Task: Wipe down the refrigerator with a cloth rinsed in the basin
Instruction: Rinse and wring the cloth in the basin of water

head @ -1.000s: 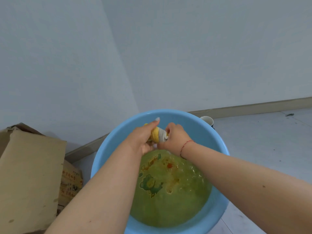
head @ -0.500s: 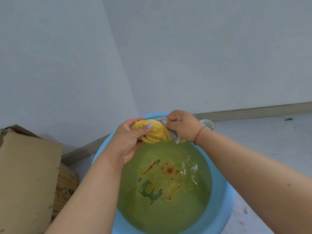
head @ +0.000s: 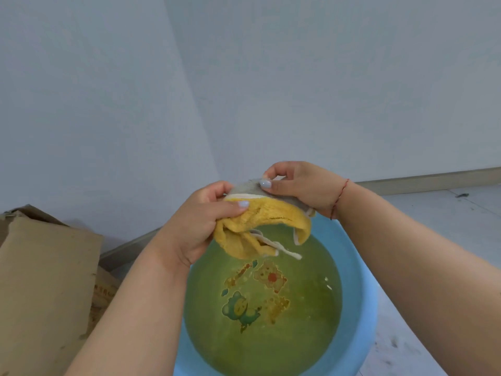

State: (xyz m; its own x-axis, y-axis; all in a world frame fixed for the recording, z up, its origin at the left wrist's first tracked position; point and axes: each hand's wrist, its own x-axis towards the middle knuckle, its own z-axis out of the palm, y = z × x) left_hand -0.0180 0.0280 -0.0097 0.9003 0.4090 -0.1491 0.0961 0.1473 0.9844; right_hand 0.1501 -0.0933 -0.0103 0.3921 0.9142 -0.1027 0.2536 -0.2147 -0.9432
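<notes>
A yellow cloth (head: pixel 267 221) with a grey back and white edging hangs over the far side of a light blue basin (head: pixel 360 302). The basin holds greenish water, and cartoon prints show through on its bottom. My left hand (head: pixel 200 221) grips the cloth's left end, thumb on top. My right hand (head: pixel 301 185) pinches the upper right edge. The cloth is partly spread between both hands, its lower folds dangling just above the water. No refrigerator is in view.
A brown cardboard box (head: pixel 46 289) stands at the left, close to my left forearm. Pale walls meet in a corner behind the basin. A baseboard (head: pixel 433 180) runs along the right wall above a light floor (head: pixel 447 232).
Both hands have risen from the water. The cloth, first wrung into a tight wad, has been opened out and pulled apart between my hands.
</notes>
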